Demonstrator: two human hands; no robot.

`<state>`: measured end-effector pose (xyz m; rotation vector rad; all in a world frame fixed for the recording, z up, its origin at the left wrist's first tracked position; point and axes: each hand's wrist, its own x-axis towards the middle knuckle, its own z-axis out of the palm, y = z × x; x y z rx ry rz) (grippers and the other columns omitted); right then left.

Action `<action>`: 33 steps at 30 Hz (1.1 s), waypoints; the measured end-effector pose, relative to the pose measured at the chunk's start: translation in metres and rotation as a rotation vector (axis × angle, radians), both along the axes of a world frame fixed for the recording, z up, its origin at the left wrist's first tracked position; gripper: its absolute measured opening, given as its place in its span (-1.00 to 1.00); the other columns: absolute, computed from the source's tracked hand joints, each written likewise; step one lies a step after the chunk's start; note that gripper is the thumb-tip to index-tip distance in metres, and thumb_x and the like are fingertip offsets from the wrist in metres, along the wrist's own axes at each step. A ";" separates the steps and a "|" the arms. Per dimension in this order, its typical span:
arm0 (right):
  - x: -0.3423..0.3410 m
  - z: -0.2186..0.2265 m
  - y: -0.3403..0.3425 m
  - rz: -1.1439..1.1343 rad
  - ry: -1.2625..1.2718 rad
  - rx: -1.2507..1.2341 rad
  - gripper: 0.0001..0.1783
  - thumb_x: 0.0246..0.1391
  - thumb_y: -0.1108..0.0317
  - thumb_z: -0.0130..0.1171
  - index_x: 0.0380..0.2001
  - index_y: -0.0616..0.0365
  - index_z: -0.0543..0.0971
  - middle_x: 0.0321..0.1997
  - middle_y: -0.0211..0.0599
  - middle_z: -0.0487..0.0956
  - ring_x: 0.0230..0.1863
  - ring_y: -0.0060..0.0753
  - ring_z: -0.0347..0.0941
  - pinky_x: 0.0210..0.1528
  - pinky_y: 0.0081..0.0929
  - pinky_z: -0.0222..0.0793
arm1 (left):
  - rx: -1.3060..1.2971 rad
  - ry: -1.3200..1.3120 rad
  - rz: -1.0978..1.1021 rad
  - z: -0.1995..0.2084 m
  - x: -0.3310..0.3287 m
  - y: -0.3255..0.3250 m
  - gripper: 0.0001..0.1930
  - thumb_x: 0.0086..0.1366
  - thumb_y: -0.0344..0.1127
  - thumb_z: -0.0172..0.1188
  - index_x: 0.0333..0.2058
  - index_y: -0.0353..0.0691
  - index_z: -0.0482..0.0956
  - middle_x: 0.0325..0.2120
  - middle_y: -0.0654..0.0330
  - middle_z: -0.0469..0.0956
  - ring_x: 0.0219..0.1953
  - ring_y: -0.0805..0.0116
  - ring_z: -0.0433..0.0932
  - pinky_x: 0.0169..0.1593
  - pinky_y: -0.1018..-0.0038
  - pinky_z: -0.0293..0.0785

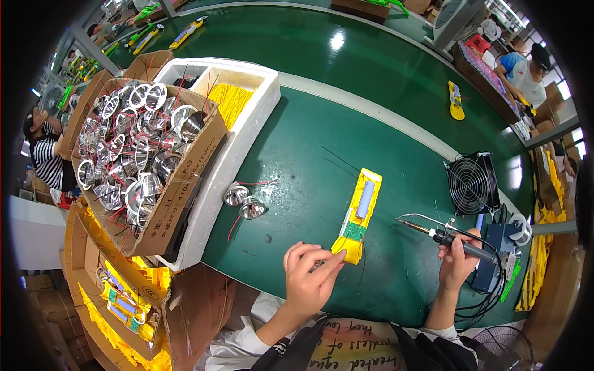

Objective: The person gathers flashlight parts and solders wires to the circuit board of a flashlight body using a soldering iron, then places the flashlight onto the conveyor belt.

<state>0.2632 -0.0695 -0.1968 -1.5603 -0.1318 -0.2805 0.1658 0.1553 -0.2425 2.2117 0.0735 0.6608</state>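
On the green bench in front of me lies a long yellow plastic housing [351, 250]. A blue-violet cylindrical battery [365, 199] and a small green circuit board [354, 231] sit in it, and thin dark wires run from it. My left hand [307, 275] is closed at the housing's near left corner, thumb and forefinger pinching its edge; what is deeper in the fingers is hidden. My right hand [458, 264] grips a soldering iron [451, 240] fitted with a thin metal feed tube. Its tip points left, apart from the board.
Two silver reflectors [252, 209] with red wires lie left of the housing. Beyond them stand a carton [185, 185] of reflectors and a white foam box [263, 83] with yellow wires. A black fan [472, 183] and a solder spool [520, 230] stand right. Co-workers sit around.
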 end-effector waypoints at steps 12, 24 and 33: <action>0.005 -0.005 -0.001 -0.049 0.005 -0.093 -0.80 -0.13 0.43 0.07 -0.54 0.19 0.24 -0.67 -0.35 0.32 -0.76 -0.62 0.25 -0.70 -0.77 0.20 | -0.213 0.023 0.159 0.005 0.015 -0.018 -0.88 -0.16 -0.48 0.22 -0.56 -0.19 0.49 -0.61 0.28 0.37 -0.49 0.34 0.31 -0.29 0.40 0.22; -0.005 0.010 0.012 0.045 0.025 -0.099 -0.79 -0.15 0.40 0.06 -0.54 0.20 0.23 -0.65 -0.32 0.33 -0.77 -0.63 0.25 -0.73 -0.78 0.19 | -0.142 0.028 0.195 0.000 0.018 -0.019 -0.86 -0.26 -0.46 0.26 -0.66 -0.13 0.46 -0.61 0.31 0.26 -0.54 0.39 0.24 -0.41 0.48 0.13; -0.010 0.017 0.044 0.263 0.123 -0.181 -0.78 -0.15 0.47 0.09 -0.53 0.20 0.23 -0.69 -0.30 0.36 -0.73 -0.65 0.26 -0.68 -0.76 0.21 | -0.118 -0.001 0.204 -0.002 0.018 -0.019 -0.84 -0.29 -0.47 0.25 -0.68 -0.12 0.44 -0.62 0.33 0.25 -0.55 0.38 0.26 -0.38 0.47 0.13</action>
